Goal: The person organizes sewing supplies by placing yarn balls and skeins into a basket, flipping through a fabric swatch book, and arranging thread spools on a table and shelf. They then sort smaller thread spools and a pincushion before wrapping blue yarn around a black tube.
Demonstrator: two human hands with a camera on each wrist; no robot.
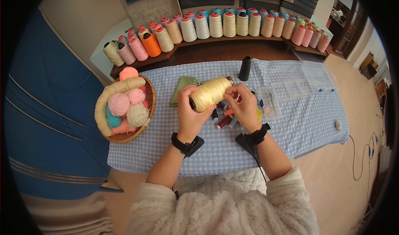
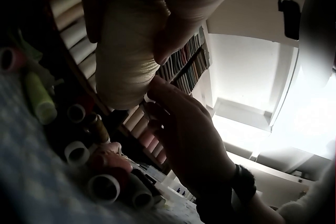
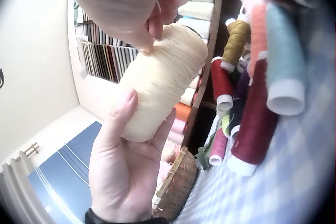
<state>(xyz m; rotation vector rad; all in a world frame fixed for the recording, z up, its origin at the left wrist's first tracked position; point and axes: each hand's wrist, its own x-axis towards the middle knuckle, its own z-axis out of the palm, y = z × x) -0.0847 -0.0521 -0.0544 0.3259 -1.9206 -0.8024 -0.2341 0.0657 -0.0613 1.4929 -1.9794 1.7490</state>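
A large spool of pale yellow thread [image 1: 210, 94] is held tilted above the table by my left hand [image 1: 190, 116], its thumb and fingers wrapped around the left end. My right hand [image 1: 245, 110] is at the other end, with thumb and forefinger pinched together at the wound thread. In the right wrist view those fingertips meet right on the spool's [image 3: 168, 74] surface; the strand between them is too fine to make out. Beneath the hands lie several small thread spools, among them a dark red one [image 3: 254, 124] and a light blue one [image 3: 283, 50].
A wicker basket [image 1: 152, 100] of yarn balls stands left on the checked tablecloth [image 1: 145, 158]. Behind are a folded green cloth [image 1: 179, 93] and a black cone [image 1: 245, 69]. Clear plastic boxes [image 1: 286, 89] lie to the right. Rows of thread cones [image 1: 202, 26] line the back shelf.
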